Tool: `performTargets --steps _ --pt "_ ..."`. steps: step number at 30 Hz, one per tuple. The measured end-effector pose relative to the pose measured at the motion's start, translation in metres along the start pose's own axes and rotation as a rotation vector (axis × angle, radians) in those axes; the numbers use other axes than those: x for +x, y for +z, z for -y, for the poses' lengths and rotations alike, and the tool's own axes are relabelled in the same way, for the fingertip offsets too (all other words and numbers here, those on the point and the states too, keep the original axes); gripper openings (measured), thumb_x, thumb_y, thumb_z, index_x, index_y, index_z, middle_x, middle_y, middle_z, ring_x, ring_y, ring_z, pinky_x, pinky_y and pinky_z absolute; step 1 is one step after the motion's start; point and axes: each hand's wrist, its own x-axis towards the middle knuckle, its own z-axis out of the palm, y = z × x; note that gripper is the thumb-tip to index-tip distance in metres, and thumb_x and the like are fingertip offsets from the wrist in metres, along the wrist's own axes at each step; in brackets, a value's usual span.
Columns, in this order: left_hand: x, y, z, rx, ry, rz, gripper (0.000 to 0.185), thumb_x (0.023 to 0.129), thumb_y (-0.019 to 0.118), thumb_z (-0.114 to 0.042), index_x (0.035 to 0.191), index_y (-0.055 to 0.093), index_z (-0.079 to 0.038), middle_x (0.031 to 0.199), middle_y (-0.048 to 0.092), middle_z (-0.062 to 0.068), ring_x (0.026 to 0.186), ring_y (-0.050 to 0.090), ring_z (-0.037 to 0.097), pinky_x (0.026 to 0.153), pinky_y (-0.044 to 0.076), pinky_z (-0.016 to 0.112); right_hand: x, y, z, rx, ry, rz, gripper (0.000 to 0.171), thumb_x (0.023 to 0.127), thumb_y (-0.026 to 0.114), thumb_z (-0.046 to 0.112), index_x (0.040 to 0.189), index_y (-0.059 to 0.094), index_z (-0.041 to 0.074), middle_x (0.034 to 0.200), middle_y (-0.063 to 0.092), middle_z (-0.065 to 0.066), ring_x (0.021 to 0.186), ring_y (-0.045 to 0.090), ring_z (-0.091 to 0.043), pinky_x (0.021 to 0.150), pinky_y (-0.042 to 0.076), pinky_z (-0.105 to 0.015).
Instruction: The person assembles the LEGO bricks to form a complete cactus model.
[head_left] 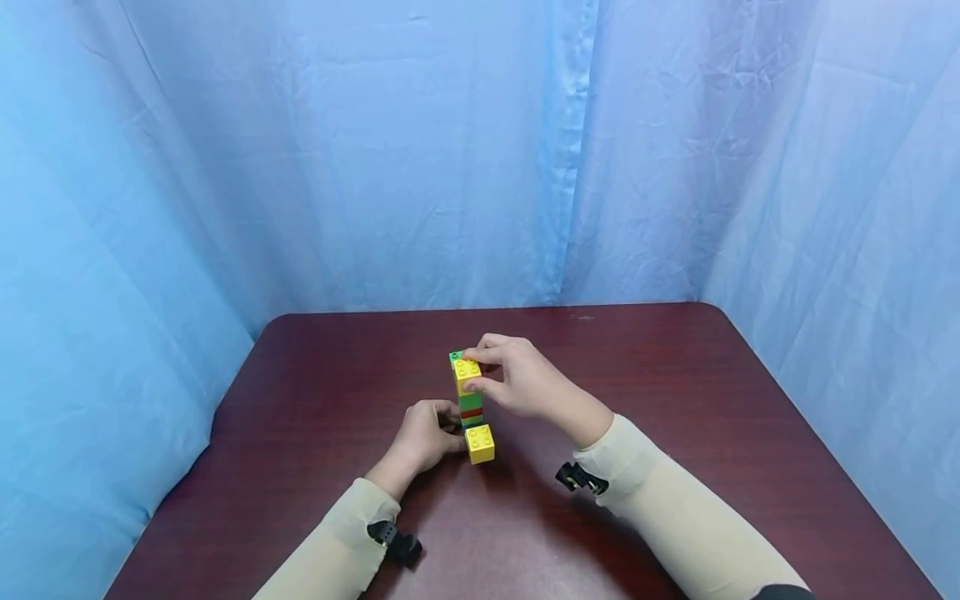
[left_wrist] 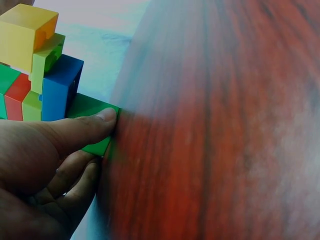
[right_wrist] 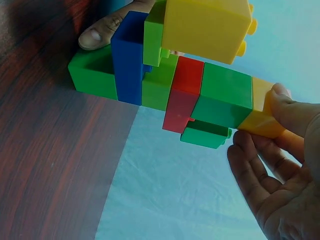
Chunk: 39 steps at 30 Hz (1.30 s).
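A tower of toy building blocks stands upright on the table between the hands. From the bottom up it has a green block (right_wrist: 92, 75), a blue block (right_wrist: 127, 65), a lime block (right_wrist: 160, 87), a red block (right_wrist: 185, 92), another green block (right_wrist: 225, 92) and a yellow block (right_wrist: 262, 105) on top. A second yellow block (head_left: 481, 444) juts out on the near side above a thin lime piece (right_wrist: 154, 35). A small green block (right_wrist: 205, 134) sticks out on the far side. My left hand (head_left: 422, 433) grips the bottom green block; my right hand (head_left: 525, 379) pinches the top yellow block.
The dark red-brown table (head_left: 337, 358) has rounded far corners. Pale blue curtains (head_left: 420, 167) hang behind it and on both sides. Each wrist carries a small black camera, one of them (head_left: 581, 478) on the right sleeve.
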Motion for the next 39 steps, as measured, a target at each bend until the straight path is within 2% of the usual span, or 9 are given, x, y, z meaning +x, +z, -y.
performTargets --steps 8,13,16,22,27,32,35,39 --pt "0.001 0.002 0.0 -0.007 0.012 0.01 0.031 0.063 0.092 -0.02 0.086 0.07 -0.021 0.08 0.067 -0.011 0.077 0.064 0.01 0.069 0.052 0.031 -0.001 0.0 -0.003 0.058 0.034 0.023 0.045 0.086 0.073 0.03 0.128 0.064 0.017 0.097 0.056 0.017 0.07 0.054 -0.002 0.059 0.048 -0.021" --pt "0.001 0.004 -0.002 0.039 0.009 -0.011 0.035 0.06 0.093 -0.02 0.081 0.065 -0.019 0.079 0.066 -0.008 0.075 0.062 0.011 0.068 0.051 0.031 -0.013 0.005 -0.009 0.205 0.113 0.053 0.069 0.083 0.075 0.036 0.144 0.045 0.024 0.115 0.059 0.012 0.096 0.061 -0.003 0.078 0.052 -0.023" --pt "0.001 0.005 -0.002 0.063 0.013 -0.013 0.036 0.06 0.093 -0.022 0.08 0.064 -0.019 0.078 0.065 -0.008 0.073 0.06 0.009 0.067 0.05 0.03 -0.028 0.011 -0.01 0.251 0.184 0.034 0.084 0.078 0.076 0.049 0.146 0.036 0.024 0.115 0.06 0.008 0.098 0.062 -0.009 0.079 0.053 -0.027" --pt "0.0 0.007 -0.003 0.105 0.023 -0.038 0.04 0.057 0.094 -0.029 0.079 0.062 -0.02 0.076 0.065 -0.009 0.07 0.059 0.006 0.066 0.05 0.03 -0.054 0.02 -0.006 0.175 0.283 0.018 0.086 0.065 0.076 0.066 0.128 0.039 0.021 0.101 0.057 0.007 0.087 0.059 -0.006 0.071 0.051 -0.028" --pt "0.001 0.006 -0.005 0.125 0.026 -0.051 0.044 0.055 0.095 -0.033 0.081 0.062 -0.019 0.077 0.064 -0.008 0.071 0.058 0.007 0.066 0.049 0.03 -0.066 0.027 -0.006 0.099 0.282 0.081 0.084 0.059 0.078 0.07 0.118 0.041 0.024 0.095 0.056 0.011 0.076 0.057 -0.003 0.064 0.05 -0.025" --pt "0.0 0.007 -0.007 0.158 0.016 -0.061 0.049 0.053 0.095 -0.037 0.083 0.062 -0.019 0.077 0.063 -0.008 0.071 0.058 0.008 0.068 0.05 0.031 -0.073 0.035 -0.012 0.049 0.239 0.132 0.071 0.064 0.083 0.058 0.113 0.045 0.024 0.095 0.056 0.014 0.075 0.056 -0.002 0.064 0.049 -0.024" --pt "0.0 0.009 -0.007 0.176 0.007 -0.069 0.053 0.052 0.095 -0.041 0.087 0.062 -0.018 0.078 0.062 -0.007 0.072 0.058 0.009 0.068 0.05 0.032 -0.075 0.037 -0.016 0.015 0.216 0.122 0.059 0.068 0.086 0.044 0.108 0.048 0.026 0.094 0.055 0.016 0.076 0.056 -0.003 0.064 0.049 -0.024" --pt "-0.001 0.01 -0.008 0.175 -0.008 -0.07 0.06 0.054 0.094 -0.043 0.097 0.063 -0.015 0.084 0.063 -0.004 0.076 0.059 0.011 0.071 0.051 0.034 -0.077 0.037 -0.02 -0.012 0.22 0.101 0.05 0.072 0.085 0.033 0.106 0.049 0.029 0.094 0.054 0.016 0.075 0.059 -0.009 0.061 0.049 -0.023"
